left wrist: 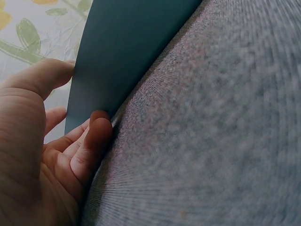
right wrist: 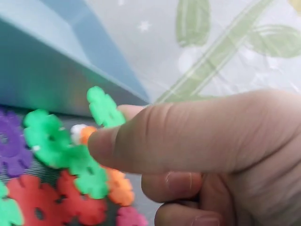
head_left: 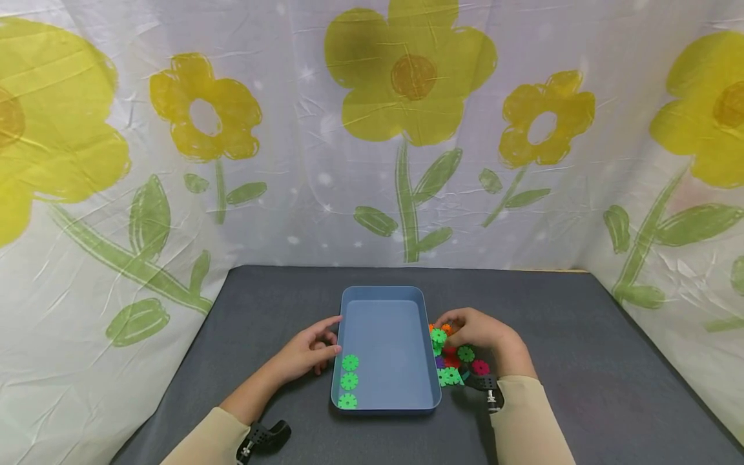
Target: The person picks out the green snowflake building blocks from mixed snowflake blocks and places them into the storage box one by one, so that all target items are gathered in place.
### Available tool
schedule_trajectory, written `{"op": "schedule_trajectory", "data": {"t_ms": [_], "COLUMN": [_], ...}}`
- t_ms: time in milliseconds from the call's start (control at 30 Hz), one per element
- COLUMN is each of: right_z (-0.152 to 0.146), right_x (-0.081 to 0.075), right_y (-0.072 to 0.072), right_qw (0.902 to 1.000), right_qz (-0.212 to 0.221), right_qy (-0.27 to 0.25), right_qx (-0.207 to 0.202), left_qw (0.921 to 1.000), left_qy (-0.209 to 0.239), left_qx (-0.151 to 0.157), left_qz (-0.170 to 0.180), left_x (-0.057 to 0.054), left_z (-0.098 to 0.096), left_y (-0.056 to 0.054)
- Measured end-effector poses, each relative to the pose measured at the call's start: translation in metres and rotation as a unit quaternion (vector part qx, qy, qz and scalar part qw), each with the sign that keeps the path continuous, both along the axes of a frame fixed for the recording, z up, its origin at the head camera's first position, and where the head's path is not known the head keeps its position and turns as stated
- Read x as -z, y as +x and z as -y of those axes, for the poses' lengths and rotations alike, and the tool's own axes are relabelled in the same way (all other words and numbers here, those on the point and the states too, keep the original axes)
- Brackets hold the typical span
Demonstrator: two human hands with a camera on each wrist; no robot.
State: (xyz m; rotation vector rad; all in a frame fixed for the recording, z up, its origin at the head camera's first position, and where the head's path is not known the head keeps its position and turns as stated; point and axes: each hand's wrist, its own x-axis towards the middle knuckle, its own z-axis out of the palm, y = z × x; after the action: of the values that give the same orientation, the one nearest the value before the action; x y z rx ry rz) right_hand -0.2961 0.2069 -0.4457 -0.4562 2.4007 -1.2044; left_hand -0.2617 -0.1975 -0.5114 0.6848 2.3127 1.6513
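Three green notched discs (head_left: 349, 382) in blue tray (head_left: 385, 339); relaxed left hand (head_left: 307, 350) touching its left side; right hand (head_left: 479, 330), opposite, pinching another disc (right wrist: 101, 104).

Right hand (head_left: 479, 328) hides some of the pile (head_left: 451, 359) and part of one green bit (right wrist: 103, 107) | left wrist view: tray (left wrist: 127, 42) runs off the top, cloth (left wrist: 211, 117) is blurry | head view: both sleeves (head_left: 206, 439) and the far-left flower (head_left: 64, 116) are cut off
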Motion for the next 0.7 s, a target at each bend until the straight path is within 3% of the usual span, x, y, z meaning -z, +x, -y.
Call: {"op": "schedule_trajectory", "data": {"t_ms": [133,300,700], "right_z": [-0.007,-0.005,0.021], "right_x": [-0.011,-0.031,-0.066], "right_y": [-0.001,0.004,0.022], "right_qw": [0.9993,0.9977,0.9903], "right_qz": [-0.026,-0.061,-0.122], "right_qy": [-0.025,-0.031,-0.065], "right_qx": [-0.013,0.004,-0.008], "left_qw": [1.0,1.0,1.0], "left_qy": [-0.002,-0.005,-0.002], "left_qx": [-0.003,-0.005,-0.008], "left_qz": [0.001,0.0,0.003], "left_x": [0.0,0.0,0.0], "left_z": [0.0,0.0,-0.001], "left_y": [0.0,0.0,0.0]}}
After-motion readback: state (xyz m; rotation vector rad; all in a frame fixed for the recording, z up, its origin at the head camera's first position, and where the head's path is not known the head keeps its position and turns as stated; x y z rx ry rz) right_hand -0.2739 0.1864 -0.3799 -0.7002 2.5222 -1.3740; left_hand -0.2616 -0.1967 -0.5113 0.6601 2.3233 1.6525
